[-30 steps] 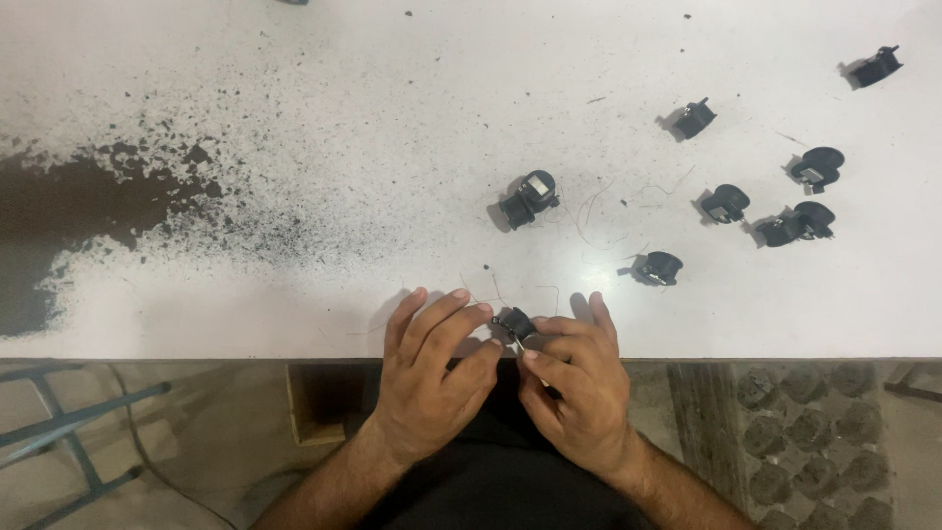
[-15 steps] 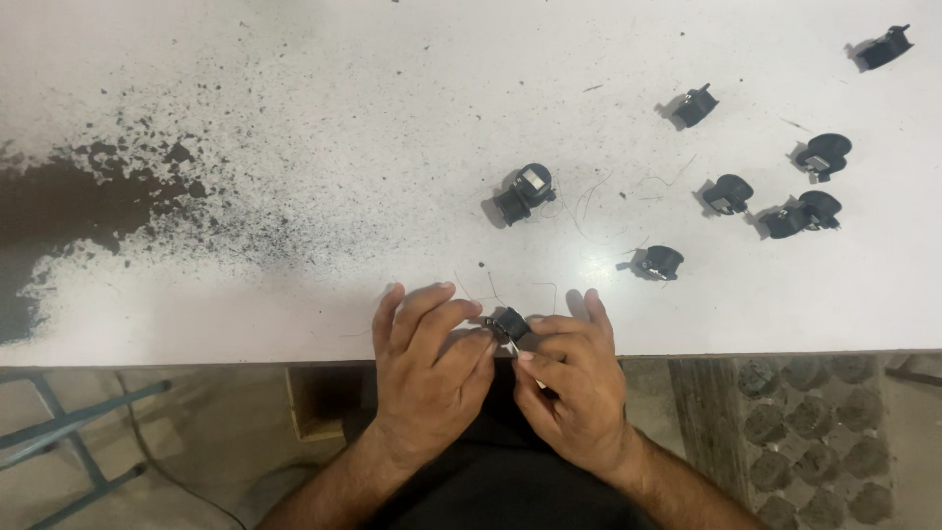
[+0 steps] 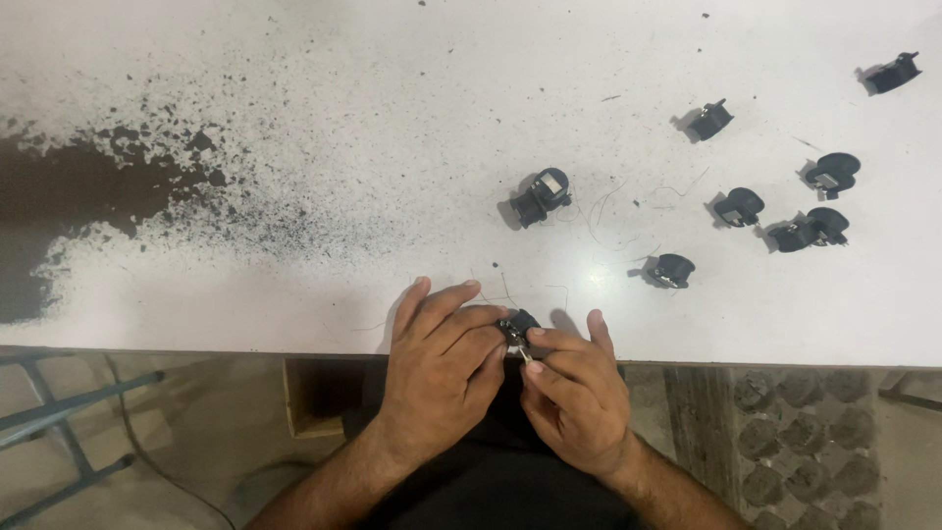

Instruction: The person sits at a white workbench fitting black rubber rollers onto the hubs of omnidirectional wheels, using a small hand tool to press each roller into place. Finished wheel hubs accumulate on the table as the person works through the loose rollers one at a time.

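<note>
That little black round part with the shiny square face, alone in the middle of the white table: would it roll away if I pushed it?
The small black round part with the silvery face probably would roll a little, since its body looks drum-shaped. It lies on its side on the white table, so a nudge might turn it. It seems light and stiff, likely hard plastic.

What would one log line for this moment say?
left hand: on small black part | right hand: pinching same part | place: white table edge

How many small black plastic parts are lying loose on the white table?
7 small black plastic parts: one mid-table, one nearer the edge, four clustered right, one far right. An eighth sits between the hands.
</note>
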Available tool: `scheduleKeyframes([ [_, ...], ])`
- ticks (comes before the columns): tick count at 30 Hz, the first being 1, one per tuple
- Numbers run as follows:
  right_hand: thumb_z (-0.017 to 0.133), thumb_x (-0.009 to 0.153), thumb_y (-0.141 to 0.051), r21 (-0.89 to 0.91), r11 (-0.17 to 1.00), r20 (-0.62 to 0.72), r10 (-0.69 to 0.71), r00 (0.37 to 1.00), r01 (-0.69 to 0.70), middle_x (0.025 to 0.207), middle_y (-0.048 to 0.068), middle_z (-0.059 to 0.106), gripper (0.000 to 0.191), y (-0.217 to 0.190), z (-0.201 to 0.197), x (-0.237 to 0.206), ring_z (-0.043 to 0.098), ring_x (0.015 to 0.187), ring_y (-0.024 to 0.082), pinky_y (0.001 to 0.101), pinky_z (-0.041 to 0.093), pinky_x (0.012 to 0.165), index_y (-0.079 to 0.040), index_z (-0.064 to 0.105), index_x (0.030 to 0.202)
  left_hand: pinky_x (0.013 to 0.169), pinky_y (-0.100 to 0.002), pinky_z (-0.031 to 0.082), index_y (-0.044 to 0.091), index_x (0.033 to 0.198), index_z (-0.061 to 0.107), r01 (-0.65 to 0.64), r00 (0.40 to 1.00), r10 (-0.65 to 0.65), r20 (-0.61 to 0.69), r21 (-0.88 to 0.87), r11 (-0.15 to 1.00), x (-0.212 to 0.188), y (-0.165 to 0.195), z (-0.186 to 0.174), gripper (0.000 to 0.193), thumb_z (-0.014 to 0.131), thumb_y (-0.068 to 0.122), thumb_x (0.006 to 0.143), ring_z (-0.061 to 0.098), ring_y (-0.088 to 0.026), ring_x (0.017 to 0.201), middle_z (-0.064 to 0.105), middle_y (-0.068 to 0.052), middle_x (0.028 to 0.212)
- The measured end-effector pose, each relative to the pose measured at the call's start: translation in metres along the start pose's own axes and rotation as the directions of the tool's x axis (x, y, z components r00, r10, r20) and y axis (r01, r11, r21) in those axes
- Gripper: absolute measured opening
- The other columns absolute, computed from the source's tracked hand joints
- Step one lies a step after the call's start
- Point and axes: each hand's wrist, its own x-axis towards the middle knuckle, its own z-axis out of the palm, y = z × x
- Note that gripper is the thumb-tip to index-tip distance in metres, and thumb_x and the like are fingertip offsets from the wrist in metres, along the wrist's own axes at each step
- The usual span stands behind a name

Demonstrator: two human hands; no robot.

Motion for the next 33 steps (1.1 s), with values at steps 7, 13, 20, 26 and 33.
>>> scheduleKeyframes([
  [7, 0.076, 0.088, 0.004, 0.043, 0.997, 0.051, 0.063, 0.997, -0.065, 0.103, 0.006, 0.067, 0.031, -0.006, -0.009, 0.006, 0.071, 0.116, 0.026, 0.056, 0.033, 0.126, -0.008, 0.06, 0.112, 0.123, -0.056, 0.025, 0.011, 0.1, 0.069, 0.044, 0.998, -0.042, 0.043, -0.06, 0.997, -0.004, 0.001, -0.007, 0.01, 0.071, 0.01, 0.091, 0.056, -0.025, 0.134, 0.072, 0.0, 0.12],
  [13, 0.073, 0.087, 0.001, -0.106, 0.989, -0.006, 0.099, 0.995, -0.099, 0.103, 0.006, 0.064, 0.03, -0.005, -0.029, 0.019, 0.064, 0.124, 0.029, 0.0602, 0.019, 0.131, -0.01, 0.07, 0.115, 0.122, -0.057, 0.027, 0.007, 0.118, 0.064, 0.049, 0.998, -0.05, -0.023, -0.026, 0.998, -0.007, -0.001, -0.003, 0.033, 0.075, 0.016, 0.088, 0.06, -0.025, 0.122, 0.069, -0.006, 0.113],
  [20, 0.09, 0.075, -0.026, -0.211, 0.966, 0.111, 0.176, 0.978, -0.15, 0.106, 0.009, 0.064, 0.05, -0.001, -0.02, 0.033, 0.054, 0.127, 0.033, 0.0629, 0.012, 0.124, -0.006, 0.072, 0.116, 0.125, -0.055, 0.03, 0.014, 0.107, 0.066, -0.002, 0.997, 0.01, -0.08, 0.104, 0.995, -0.009, -0.003, 0.004, 0.024, 0.079, 0.013, 0.088, 0.063, -0.022, 0.116, 0.064, -0.002, 0.109],
  [26, 0.091, 0.076, -0.024, -0.205, 0.969, 0.107, 0.162, 0.981, -0.138, 0.103, 0.004, 0.063, 0.041, -0.001, -0.019, 0.031, 0.056, 0.126, 0.028, 0.0647, 0.013, 0.126, -0.008, 0.073, 0.108, 0.124, -0.055, 0.03, 0.013, 0.101, 0.063, -0.052, 0.996, 0.056, -0.074, 0.046, 0.998, -0.008, 0.003, -0.003, 0.023, 0.079, 0.009, 0.084, 0.061, -0.024, 0.125, 0.061, -0.004, 0.125],
  [33, 0.09, 0.072, -0.023, -0.187, 0.972, 0.119, 0.168, 0.979, -0.144, 0.1, 0.005, 0.064, 0.038, 0.0, -0.022, 0.032, 0.057, 0.122, 0.028, 0.0673, 0.014, 0.124, -0.007, 0.074, 0.103, 0.118, -0.055, 0.035, 0.013, 0.099, 0.063, -0.156, 0.986, 0.161, -0.03, 0.136, 0.978, -0.003, 0.002, -0.006, 0.024, 0.079, 0.011, 0.081, 0.056, -0.03, 0.128, 0.058, -0.008, 0.125],
])
